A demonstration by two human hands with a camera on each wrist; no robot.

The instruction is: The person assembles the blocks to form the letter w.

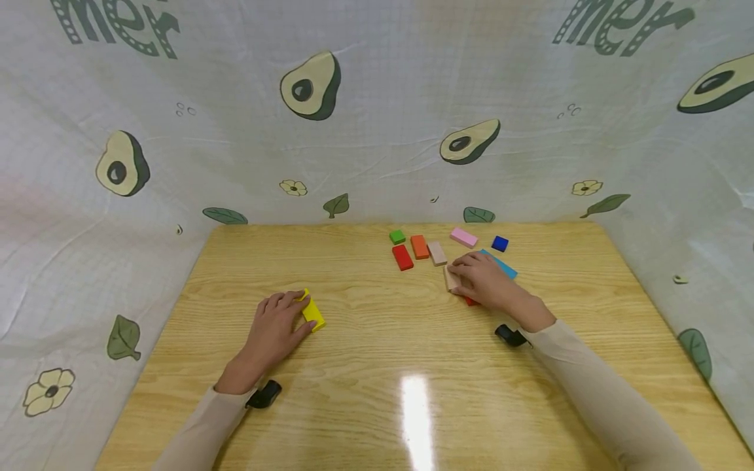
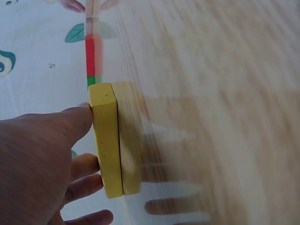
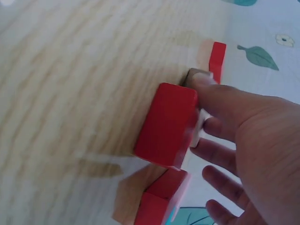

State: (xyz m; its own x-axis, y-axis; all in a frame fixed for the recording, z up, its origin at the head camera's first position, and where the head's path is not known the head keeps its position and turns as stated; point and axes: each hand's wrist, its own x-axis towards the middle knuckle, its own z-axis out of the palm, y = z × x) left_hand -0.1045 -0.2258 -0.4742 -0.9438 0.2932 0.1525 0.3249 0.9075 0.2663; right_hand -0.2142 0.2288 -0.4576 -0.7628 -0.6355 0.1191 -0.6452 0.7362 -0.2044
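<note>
My left hand (image 1: 275, 333) holds a yellow block (image 1: 313, 311) by its two ends, thumb at the near end and fingers at the far end. The left wrist view shows the thumb and fingertips against the yellow block (image 2: 107, 145). On the right side of the table, my right hand (image 1: 485, 281) pinches a beige block (image 1: 450, 279) between thumb and fingers. A red block (image 1: 472, 301) lies partly hidden under that hand. In the right wrist view this red block (image 3: 166, 124) stands before the thumb and covers much of the beige block (image 3: 197, 72).
Beyond the right hand lie a green block (image 1: 397, 237), a red block (image 1: 403, 258), an orange block (image 1: 419, 246), a pale pink block (image 1: 437, 253), a pink block (image 1: 464, 237), a dark blue block (image 1: 500, 243) and a light blue block (image 1: 502, 265). Patterned cloth (image 1: 377, 131) borders the table.
</note>
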